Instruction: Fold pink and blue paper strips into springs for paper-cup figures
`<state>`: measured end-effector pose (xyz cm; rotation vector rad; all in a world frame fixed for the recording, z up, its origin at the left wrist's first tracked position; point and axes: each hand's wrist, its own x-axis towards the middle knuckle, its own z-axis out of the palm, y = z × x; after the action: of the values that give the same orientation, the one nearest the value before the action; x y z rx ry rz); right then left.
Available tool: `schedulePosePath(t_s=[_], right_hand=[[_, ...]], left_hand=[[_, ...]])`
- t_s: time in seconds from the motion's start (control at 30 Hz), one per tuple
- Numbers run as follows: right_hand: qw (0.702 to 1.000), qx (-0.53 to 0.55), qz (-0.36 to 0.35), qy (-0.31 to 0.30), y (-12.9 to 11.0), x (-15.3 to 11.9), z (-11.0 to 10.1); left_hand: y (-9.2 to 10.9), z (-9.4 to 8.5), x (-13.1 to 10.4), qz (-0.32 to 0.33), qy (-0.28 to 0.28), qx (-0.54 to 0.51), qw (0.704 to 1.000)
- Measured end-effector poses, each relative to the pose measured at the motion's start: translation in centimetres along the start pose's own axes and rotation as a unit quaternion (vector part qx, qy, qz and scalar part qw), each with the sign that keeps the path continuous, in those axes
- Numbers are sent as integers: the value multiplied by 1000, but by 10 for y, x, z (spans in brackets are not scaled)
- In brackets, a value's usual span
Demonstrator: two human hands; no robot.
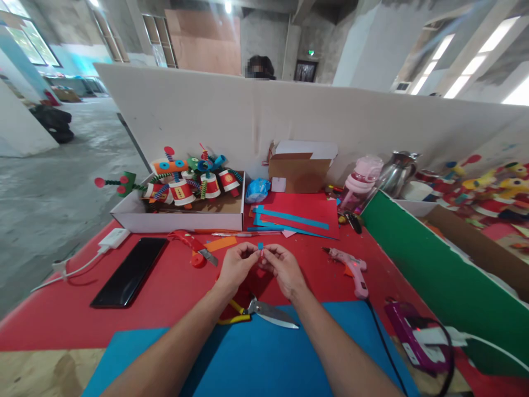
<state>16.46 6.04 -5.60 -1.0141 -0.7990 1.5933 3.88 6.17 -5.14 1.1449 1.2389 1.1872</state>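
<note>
Two hands pinched around one scrap of blue paper

The left hand and right hand meet at the fingertips, nearly shut, each with thumb and fingers pinched on a small blue piece, whose upper end stands clear between them. So tiny a part presumably needs both pinches to stay steady; its lower end is hidden by the fingers. Between the forearms lie scissors with yellow handles, their blades over a large blue sheet, which perhaps serves as a mat or as stock. Just beside the left hand, a cutter knife rests with its blade bare, probably kept close for quick use. To the right of the right hand, a pink glue gun lies on the red-covered desk, its nozzle turned away from the wearer, likely for safety, and its lead trailing toward the near edge. Beyond the hands, blue strips lie on red sheets, seemingly flat so that they stay uncreased. Farther left, a shallow white box gathers several cup figures, its walls apparently keeping them from rolling off
</note>
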Motion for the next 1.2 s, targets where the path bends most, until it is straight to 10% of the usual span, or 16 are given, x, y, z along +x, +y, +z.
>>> schedulePosePath(t_s=[0.63,1.2], right_hand=[[973,-176,-142,54,2,2,-4],[975,-189,-112,26,-4,1,-4]], left_hand=[[2,-1,-1,22,-28,14,999],[2,-2,0,40,-34,76,996]])
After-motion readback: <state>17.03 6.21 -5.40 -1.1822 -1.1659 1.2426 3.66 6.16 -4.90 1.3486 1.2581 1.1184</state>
